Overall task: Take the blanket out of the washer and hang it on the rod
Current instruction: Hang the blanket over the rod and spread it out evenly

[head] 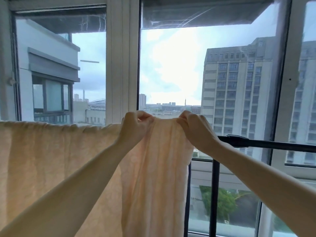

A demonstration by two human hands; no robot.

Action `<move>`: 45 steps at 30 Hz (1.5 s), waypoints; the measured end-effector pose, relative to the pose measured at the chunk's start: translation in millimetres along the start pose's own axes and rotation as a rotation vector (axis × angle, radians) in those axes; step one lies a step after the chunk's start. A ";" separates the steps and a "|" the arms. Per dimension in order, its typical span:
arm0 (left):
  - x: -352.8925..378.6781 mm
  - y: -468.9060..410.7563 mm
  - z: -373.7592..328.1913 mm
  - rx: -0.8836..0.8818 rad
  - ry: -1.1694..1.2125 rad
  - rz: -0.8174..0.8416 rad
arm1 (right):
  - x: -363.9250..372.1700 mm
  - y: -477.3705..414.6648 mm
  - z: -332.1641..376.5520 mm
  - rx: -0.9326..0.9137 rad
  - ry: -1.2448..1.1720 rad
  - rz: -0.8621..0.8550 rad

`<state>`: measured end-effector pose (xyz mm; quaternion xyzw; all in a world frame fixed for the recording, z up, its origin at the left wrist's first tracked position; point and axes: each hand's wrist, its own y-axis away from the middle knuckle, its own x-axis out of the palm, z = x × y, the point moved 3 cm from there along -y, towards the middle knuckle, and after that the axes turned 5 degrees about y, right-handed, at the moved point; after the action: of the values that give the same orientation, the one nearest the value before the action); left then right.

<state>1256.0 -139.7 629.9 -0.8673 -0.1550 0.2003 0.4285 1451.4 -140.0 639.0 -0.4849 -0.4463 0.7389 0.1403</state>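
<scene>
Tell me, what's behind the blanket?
A window shows above the blanket, and the black rod runs out bare on its right. The rod's stretch under the cloth and the lower window are covered.

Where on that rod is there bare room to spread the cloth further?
Bare rod runs from the right hand to the picture's right edge. Left of that it is crowded: blanket, pinched by the left hand too, covers everything.
</scene>
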 end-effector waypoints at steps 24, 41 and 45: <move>25.9 -7.1 11.8 0.057 -0.294 0.057 | -38.4 15.7 -71.6 0.021 0.079 0.201; 89.0 62.2 -62.7 0.325 -0.634 0.159 | -61.8 34.3 -73.2 -0.023 -0.051 0.467; 103.8 71.8 -77.3 0.308 -0.841 0.193 | -64.1 36.8 -71.8 -0.062 0.004 0.444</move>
<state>1390.6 -188.6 592.5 -0.6472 -0.2025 0.5946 0.4319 1551.6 -164.2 638.2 -0.5769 -0.3508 0.7366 -0.0396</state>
